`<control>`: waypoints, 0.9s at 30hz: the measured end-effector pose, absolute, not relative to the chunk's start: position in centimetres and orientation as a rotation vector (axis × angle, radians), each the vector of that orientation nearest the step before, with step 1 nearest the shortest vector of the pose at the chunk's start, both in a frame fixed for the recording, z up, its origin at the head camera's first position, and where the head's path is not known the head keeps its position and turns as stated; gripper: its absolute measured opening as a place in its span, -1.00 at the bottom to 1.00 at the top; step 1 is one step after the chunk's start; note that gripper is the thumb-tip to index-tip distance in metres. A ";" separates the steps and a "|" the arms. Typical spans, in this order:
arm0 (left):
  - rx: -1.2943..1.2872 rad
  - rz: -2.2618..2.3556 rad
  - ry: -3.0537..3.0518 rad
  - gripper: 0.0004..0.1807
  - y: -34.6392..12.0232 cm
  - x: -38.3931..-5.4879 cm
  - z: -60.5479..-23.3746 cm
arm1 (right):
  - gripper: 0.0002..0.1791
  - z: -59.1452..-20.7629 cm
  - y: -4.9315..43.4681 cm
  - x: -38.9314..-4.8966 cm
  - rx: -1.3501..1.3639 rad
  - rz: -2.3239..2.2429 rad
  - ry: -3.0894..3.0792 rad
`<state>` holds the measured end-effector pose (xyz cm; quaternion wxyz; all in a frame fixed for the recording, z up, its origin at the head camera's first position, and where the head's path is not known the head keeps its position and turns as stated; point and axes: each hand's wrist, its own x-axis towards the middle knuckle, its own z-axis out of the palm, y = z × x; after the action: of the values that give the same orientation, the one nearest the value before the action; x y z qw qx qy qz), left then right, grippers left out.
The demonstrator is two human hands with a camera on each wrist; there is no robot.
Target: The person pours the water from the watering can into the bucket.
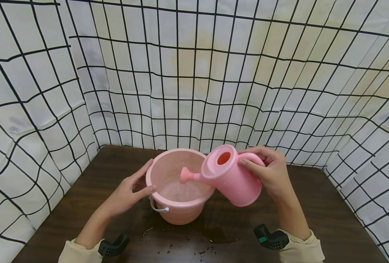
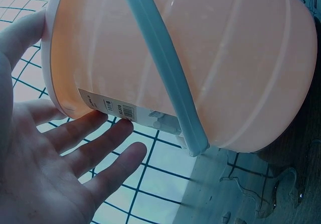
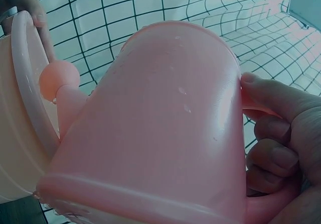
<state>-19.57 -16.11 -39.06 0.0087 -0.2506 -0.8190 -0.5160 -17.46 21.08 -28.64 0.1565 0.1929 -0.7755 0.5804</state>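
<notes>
My right hand [image 1: 273,171] grips the handle of a pink watering can [image 1: 234,182], its fingers curled round it in the right wrist view. Tilted to the left, the can reaches its spout over a light pink bucket [image 1: 185,213] so that the round sprinkler head [image 3: 59,79] is above the bucket's opening. Rippled water shows inside the bucket, which stands on the table. My left hand [image 1: 128,191] rests against the bucket's left side, with thumb and fingers stretched out at the rim. In the left wrist view, fingertips lie near a barcode label [image 2: 120,108] below the rim.
The bucket's pale handle [image 1: 158,207] hangs down at its front left. Puddled water [image 1: 219,235] and drops wet the dark wooden table [image 1: 115,226] in front of it. A black wire grid [image 1: 197,76] backed with white cloth encloses the back and both sides.
</notes>
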 end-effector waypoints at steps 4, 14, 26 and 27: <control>-0.791 -1.609 -2.557 -0.22 -16.2 -19.6 -39.1 | -0.80 -28.6 21.1 -17.5 0.556 1.660 -2.218; -0.777 -1.601 -2.569 -0.22 -16.2 -19.6 -39.1 | -0.80 -28.7 21.0 -17.5 0.555 1.625 -2.238; -0.775 -1.608 -2.569 -0.22 -16.0 -19.5 -39.0 | -0.80 -28.6 21.0 -17.6 0.551 1.632 -2.207; -0.774 -1.610 -2.568 -0.22 -16.0 -19.5 -39.0 | -0.80 -28.6 21.0 -17.6 0.550 1.631 -2.206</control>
<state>-19.47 -16.03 -38.96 0.0067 -0.2475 -0.8209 -0.5146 -17.61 20.95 -28.63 0.1706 0.1938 -0.7768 0.5744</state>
